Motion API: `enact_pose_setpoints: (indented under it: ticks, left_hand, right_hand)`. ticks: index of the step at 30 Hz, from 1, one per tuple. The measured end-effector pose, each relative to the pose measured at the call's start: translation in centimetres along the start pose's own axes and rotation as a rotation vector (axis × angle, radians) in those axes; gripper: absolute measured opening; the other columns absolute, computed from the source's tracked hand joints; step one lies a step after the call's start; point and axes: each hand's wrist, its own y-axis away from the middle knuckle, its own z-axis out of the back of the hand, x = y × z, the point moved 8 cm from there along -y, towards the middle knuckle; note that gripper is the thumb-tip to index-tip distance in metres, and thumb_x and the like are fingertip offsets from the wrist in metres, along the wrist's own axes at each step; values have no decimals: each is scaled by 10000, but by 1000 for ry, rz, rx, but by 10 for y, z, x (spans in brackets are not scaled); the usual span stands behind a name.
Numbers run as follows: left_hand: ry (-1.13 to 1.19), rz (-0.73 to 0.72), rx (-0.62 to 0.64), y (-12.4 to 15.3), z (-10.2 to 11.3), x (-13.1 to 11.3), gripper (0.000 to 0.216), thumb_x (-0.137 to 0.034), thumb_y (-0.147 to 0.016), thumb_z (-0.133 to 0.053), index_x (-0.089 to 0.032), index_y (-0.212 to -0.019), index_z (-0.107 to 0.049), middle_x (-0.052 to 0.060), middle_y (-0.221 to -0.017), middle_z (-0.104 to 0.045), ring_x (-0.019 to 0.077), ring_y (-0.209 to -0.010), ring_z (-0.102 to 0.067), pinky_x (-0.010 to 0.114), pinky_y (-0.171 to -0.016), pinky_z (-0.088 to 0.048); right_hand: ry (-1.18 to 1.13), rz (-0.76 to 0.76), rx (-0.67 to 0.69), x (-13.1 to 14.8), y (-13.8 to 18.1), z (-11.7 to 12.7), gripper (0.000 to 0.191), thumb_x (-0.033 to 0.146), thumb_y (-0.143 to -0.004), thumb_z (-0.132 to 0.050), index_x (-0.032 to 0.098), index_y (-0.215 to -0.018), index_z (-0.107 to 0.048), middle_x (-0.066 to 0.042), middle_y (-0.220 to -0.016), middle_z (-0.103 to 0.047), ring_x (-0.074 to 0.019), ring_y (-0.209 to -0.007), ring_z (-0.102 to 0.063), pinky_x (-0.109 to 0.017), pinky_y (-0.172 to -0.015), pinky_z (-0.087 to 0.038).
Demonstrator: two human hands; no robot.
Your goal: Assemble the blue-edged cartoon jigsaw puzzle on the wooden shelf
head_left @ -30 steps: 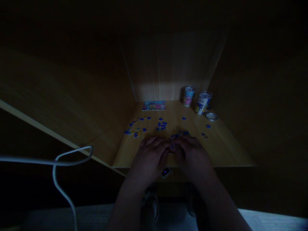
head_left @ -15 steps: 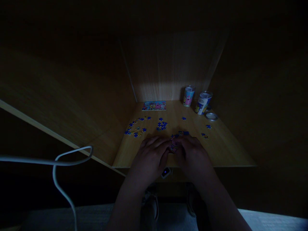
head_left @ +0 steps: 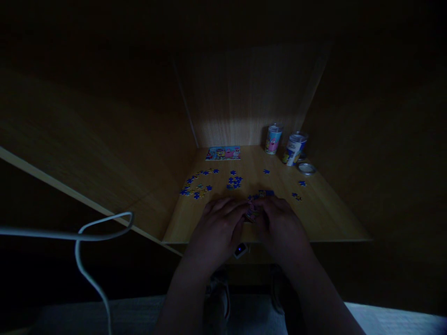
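In the dim head view, a partly joined jigsaw puzzle [head_left: 252, 211] with pink and blue patches lies near the shelf's front edge, largely covered by my fingers. My left hand [head_left: 219, 228] grips its left side, fingers bent together and thumb tucked below. From the right, my right hand [head_left: 279, 223] closes its thumb and forefinger on the puzzle; the exact piece between them is hidden. A joined blue-and-yellow section [head_left: 266, 193] shows just beyond the right fingers. Loose blue puzzle pieces [head_left: 234, 182] lie past my hands.
More loose pieces [head_left: 197, 190] spread at the left, and a few pieces [head_left: 296, 197] at the right. A cartoon picture card [head_left: 222, 153] lies at the back. Two printed cans [head_left: 273, 139] and a round lid [head_left: 307, 169] stand back right. A white cable [head_left: 92, 237] loops at the left.
Hardly anything differs. Both hands stay on the puzzle with only tiny finger shifts, and the view has moved very slightly.
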Motion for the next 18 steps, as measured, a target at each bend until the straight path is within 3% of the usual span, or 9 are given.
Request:
enact_pose_setpoints:
  ticks: [8, 14, 18]
  left_hand:
    - [80, 136, -219, 3, 12, 18, 307, -126, -1118, -489, -226, -1374, -627, 116, -1327, -754, 287, -1268, -697, 525, -1149, -554]
    - [72, 114, -199, 2, 9, 17, 268, -120, -1109, -514, -227, -1315, -648, 103, -1240, -767, 296, -1179, -703, 554, -1092, -571]
    - [68, 119, -181, 2, 10, 17, 244, -108, -1094, -538, -232, -1247, -682, 87, -1202, -773, 286, -1137, -710, 554, -1072, -576]
  right_hand:
    - [-113, -27, -34, -2, -2, 9, 239, 131, -1015, -555, 217, -1126, -748, -100, -1154, -803, -272, -1112, -738, -452, -1024, -591]
    - [-302, -94, -149, -13, 1, 25, 268, 149, -1002, -532, 252, -1085, -765, -69, -1132, -799, -231, -1052, -763, -386, -951, -601]
    - [-265, -189, -286, -37, 8, 57, 229, 276, -1042, -539, 252, -1074, -765, -78, -1108, -796, -248, -1010, -753, -380, -905, -592]
